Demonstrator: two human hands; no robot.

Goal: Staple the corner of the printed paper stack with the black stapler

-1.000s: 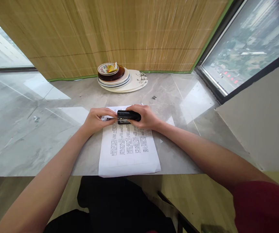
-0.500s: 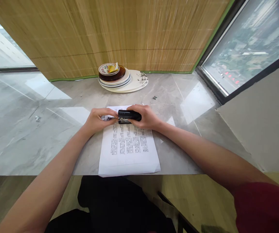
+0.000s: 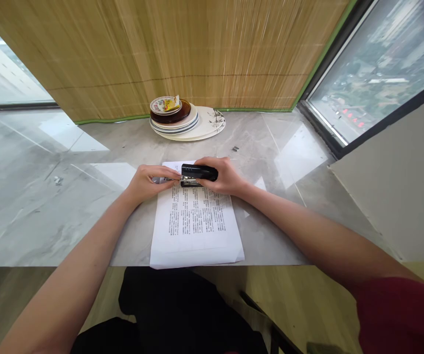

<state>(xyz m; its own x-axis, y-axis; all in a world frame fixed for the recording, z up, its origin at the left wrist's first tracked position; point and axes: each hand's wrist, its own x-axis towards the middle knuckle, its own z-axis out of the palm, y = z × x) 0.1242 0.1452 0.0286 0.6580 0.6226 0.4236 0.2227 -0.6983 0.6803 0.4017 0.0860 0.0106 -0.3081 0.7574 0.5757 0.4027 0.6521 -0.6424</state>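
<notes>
A black stapler (image 3: 199, 171) lies sideways above the printed sheets, its metal inside showing between the upper and lower arms. My right hand (image 3: 224, 177) wraps round its right end. At its left end, my left hand (image 3: 148, 182) pinches a thin metal part of the stapler between thumb and fingers; the fingertips hide most of that part. Beneath both hands is the paper (image 3: 197, 250), a small stack of sheets covered in dark print, reaching the near edge of the counter.
Behind the paper stands a stack of plates (image 3: 206, 123) with a yellow packet (image 3: 171, 103) on top. Small strips of staples (image 3: 235, 148) lie right of it, and silvery bits (image 3: 58, 181) lie on the left of the grey counter (image 3: 86, 221). A bamboo blind (image 3: 182, 49) hangs behind.
The stapler has shifted slightly right and its upper arm has lifted, widening the gap to the base. Less of the metal part shows at my left fingertips.
</notes>
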